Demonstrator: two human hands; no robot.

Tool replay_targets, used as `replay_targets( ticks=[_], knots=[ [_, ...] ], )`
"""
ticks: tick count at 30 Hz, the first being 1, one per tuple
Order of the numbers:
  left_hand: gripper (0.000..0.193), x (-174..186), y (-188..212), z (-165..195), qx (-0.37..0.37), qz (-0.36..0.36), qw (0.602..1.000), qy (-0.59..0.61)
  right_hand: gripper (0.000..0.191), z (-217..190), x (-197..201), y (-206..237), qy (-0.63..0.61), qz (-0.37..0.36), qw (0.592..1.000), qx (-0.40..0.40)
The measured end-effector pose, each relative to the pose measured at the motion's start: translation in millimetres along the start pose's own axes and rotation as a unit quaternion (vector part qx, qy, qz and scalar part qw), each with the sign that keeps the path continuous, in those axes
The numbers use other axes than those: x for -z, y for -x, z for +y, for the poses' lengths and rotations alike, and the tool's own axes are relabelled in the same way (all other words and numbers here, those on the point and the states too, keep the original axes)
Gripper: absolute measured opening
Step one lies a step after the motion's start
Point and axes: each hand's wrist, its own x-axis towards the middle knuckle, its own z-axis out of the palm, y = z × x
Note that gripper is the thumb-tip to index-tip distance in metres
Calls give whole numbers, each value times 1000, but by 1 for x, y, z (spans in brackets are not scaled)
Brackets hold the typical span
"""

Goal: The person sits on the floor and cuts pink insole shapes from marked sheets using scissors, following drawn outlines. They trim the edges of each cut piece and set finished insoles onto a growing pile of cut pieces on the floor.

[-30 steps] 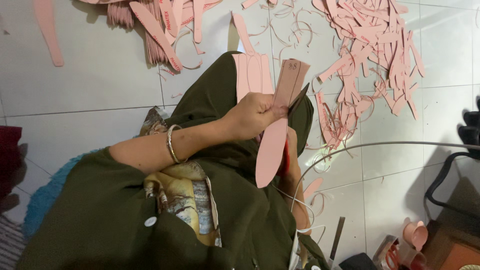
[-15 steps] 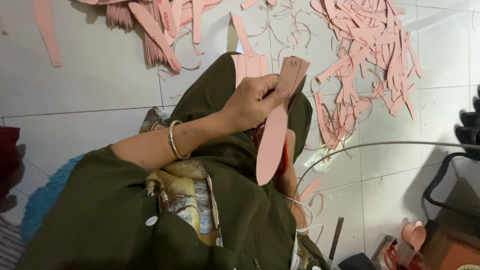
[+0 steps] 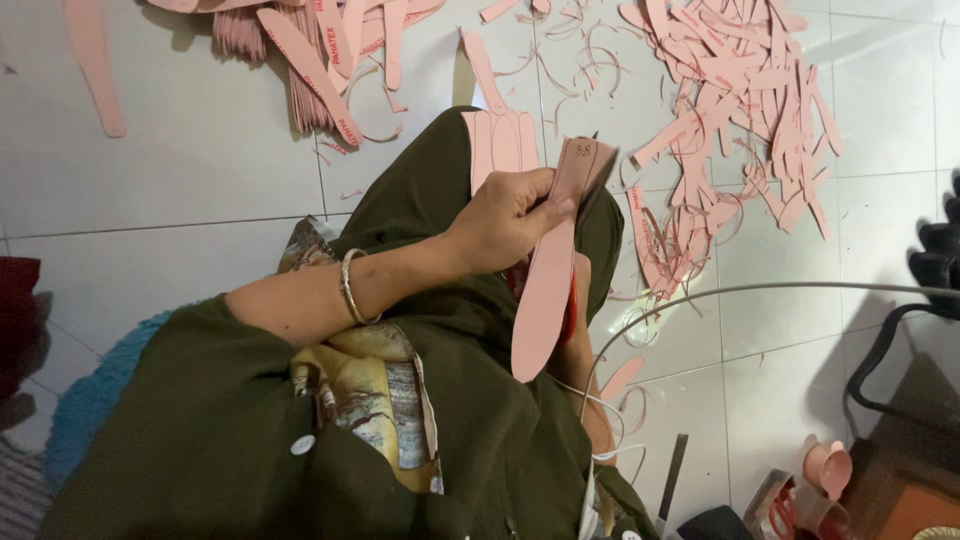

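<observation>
We're looking down from the head camera at our lap, olive-green garment (image 3: 230, 440) filling the lower left.

Left hand (image 3: 505, 222): closed around a long pink insole-shaped cutout (image 3: 548, 290), thumb pressed on its upper face, fingers wrapped behind. Metal bangle (image 3: 350, 287) on that wrist. The cutout sits roughly upright in the view, squared end up near the knee, rounded tip hanging down over the lap. Upper end looks darker, with some pen marks we won't read.

Right hand (image 3: 580, 320): mostly hidden behind the cutout and the garment fold. Only the edge of it and some forearm show. Something red (image 3: 570, 305) sits against it right behind the cutout; we can't tell what it is, or how far that hand is open.

A flat pink piece with drawn outlines (image 3: 497, 145) lies on the knee just above the left hand.

Floor: white tiles (image 3: 200, 170). A stack of pink cutouts (image 3: 300, 50) sits top left, with one lone strip (image 3: 95, 60) further left. A large loose heap of pink offcuts and thin curled trimmings (image 3: 730, 90) lies top right, well apart from the hands. A white cable (image 3: 760, 290) arcs across the right side. Bottom right holds small pink cups (image 3: 828, 465) and a dark frame (image 3: 900, 340).
</observation>
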Motion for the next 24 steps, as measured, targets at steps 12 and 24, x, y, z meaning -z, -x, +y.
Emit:
replay_targets(
  ticks=[12,24],
  knots=[
    [24,0,2,-4,20,-22,999,-18,19,-15,-2,-4,131,-28,991,21],
    [24,1,8,4,69,-48,996,24,16,-18,-5,-10,144,-2,990,8]
  ],
)
